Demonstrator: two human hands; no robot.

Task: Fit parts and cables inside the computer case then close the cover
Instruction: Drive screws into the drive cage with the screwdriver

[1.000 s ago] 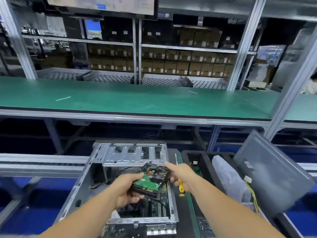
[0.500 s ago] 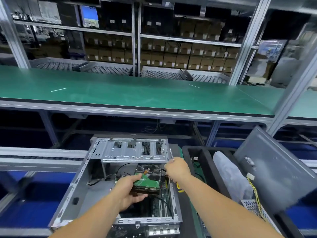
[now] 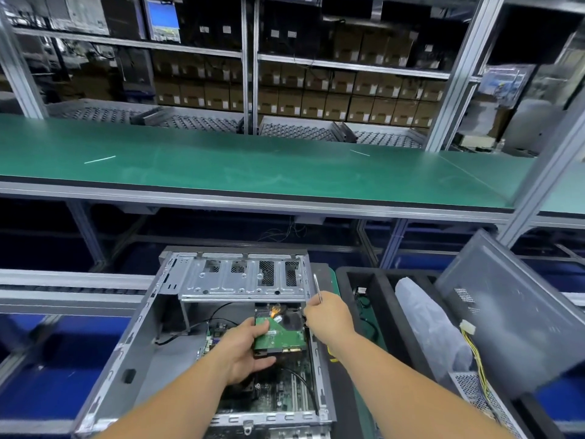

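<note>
An open grey computer case [image 3: 139, 353] lies on its side in front of me, its motherboard [image 3: 285, 391] showing at the bottom. My left hand [image 3: 243, 350] grips the near left edge of a hard drive [image 3: 281, 337], green circuit board facing up, inside the case just below the silver drive cage [image 3: 243, 277]. My right hand [image 3: 329, 315] curls its fingers at the drive's far right corner, beside the case's right wall. The grey case cover [image 3: 506, 312] leans in a bin on the right.
A black bin [image 3: 348, 280] to the right holds a white plastic bag [image 3: 424, 327] and a mesh-sided power supply [image 3: 474, 388] with yellow cables. A screwdriver [image 3: 316, 286] lies along the case's right side, under my right forearm. A green workbench [image 3: 253, 172] runs behind.
Both hands have lowered the hard drive from above the case down into it, toward the drive cage. The drive now lies flatter.
</note>
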